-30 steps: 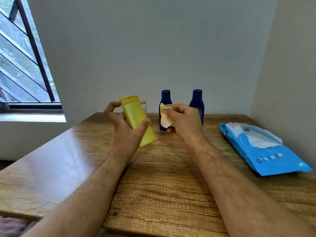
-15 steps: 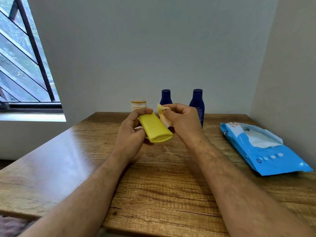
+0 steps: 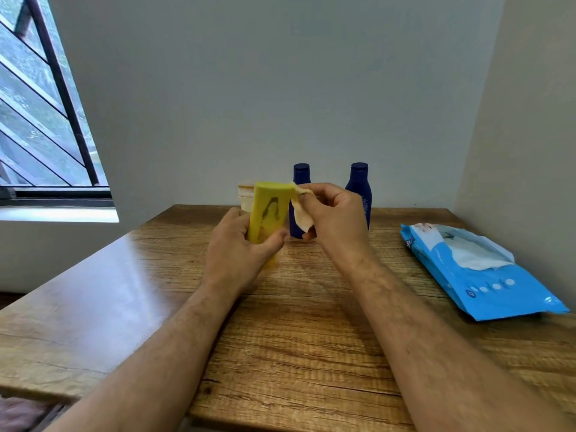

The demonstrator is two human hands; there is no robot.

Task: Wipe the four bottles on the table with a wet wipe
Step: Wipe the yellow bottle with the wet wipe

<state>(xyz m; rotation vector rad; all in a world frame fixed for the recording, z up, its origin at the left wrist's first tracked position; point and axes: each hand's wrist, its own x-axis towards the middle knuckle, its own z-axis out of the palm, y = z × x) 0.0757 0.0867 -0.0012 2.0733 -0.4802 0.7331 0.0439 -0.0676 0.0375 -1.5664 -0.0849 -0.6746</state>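
Left hand (image 3: 238, 247) grips the yellow bottle (image 3: 268, 213) by its lower part, holding it upright above the desk (image 3: 296, 338); right hand (image 3: 335, 218) pinches a crumpled wet wipe (image 3: 300, 215) against the bottle's upper right edge; just behind the left hand stands a pale bottle (image 3: 244, 196), mostly hidden; behind the right hand stand two dark blue bottles, one (image 3: 300, 176) partly covered by the wipe, the other (image 3: 359, 185) beyond the knuckles; well right of the right hand lies a blue wipes pack (image 3: 486, 285), flap open, a white sheet (image 3: 470, 257) showing in the opening.
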